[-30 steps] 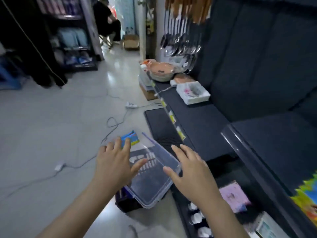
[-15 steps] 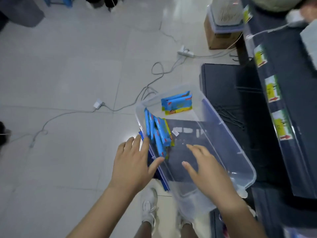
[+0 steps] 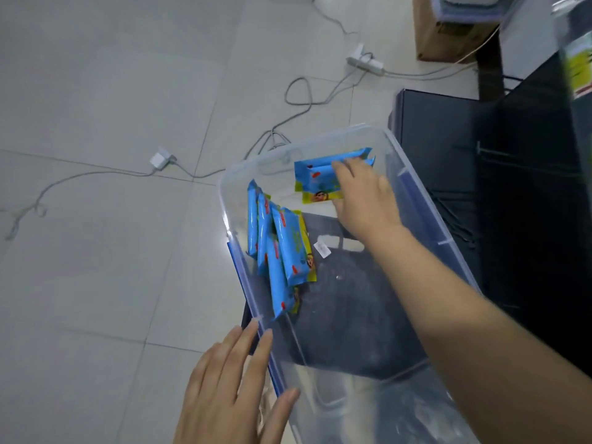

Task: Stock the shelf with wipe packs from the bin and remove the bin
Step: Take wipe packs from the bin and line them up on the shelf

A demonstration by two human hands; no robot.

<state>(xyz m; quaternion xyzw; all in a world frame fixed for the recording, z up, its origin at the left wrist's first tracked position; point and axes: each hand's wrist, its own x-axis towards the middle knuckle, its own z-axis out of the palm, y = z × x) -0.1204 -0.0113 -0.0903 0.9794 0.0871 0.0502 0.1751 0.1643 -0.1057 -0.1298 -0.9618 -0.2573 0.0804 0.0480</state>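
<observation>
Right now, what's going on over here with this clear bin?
A person is reaching into the clear plastic bin with the right hand, fingers laid over two blue wipe packs at its far end; whether they grip yet is unclear. The left hand rests straight-fingered against the bin's near left rim. A row of blue wipe packs stands on edge along the left wall.
</observation>
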